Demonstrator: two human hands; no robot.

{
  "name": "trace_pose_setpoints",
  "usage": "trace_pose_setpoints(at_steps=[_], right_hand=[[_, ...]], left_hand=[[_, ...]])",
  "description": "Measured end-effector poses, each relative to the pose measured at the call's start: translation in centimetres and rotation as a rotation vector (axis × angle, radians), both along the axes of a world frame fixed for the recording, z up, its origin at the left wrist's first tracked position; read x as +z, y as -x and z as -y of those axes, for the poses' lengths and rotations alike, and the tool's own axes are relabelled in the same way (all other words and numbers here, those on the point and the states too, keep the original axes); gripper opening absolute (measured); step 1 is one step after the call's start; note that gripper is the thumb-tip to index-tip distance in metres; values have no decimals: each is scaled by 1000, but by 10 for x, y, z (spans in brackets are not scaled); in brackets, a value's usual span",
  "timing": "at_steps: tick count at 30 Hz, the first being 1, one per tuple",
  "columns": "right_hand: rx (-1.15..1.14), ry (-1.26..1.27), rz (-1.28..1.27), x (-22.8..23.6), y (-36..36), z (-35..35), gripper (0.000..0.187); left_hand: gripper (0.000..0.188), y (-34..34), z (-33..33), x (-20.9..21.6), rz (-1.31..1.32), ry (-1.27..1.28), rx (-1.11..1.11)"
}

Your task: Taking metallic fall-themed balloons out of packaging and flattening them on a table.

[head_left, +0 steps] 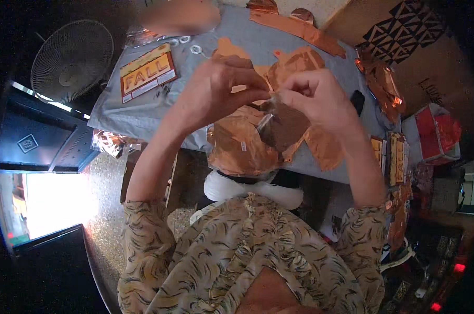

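Note:
Both my hands are raised close together over the table. Between thumb and fingertips, my left hand (pixel 232 83) pinches the upper edge of a flat copper-brown foil balloon (pixel 286 125). My right hand (pixel 313 91) is closed in a similar pinch on the same edge, nearly touching the left fingertips. The foil hangs below them, with a shiny, see-through patch on its left side; the exact spot under the fingertips is partly hidden. Another flat copper foil balloon (pixel 237 144) with a small white label lies at the near table edge. More copper foil (pixel 300 63) lies just behind my hands.
A grey cloth covers the table (pixel 190 110). On its left lies a yellow and brown printed packet (pixel 148 73), with white ribbon rings (pixel 196 49) nearby. A long copper foil strip (pixel 300 31) lies at the back. A fan (pixel 72 52) stands left; a red-and-white box (pixel 436 133) sits right.

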State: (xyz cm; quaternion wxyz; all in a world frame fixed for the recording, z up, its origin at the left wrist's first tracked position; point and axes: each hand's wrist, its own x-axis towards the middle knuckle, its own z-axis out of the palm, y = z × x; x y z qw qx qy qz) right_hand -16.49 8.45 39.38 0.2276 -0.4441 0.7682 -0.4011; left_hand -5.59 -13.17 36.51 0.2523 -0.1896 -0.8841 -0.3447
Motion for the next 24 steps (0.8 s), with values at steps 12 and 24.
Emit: trace_pose_setpoints(at_steps=[12,24], right_hand=[[185,-45,821,-5,3,5,20],[9,285,992,-26,-44,-7,15]], left_hand=[[13,-32,-8,7,-74,71,-11],[26,-59,-19,0,-237,174,43]])
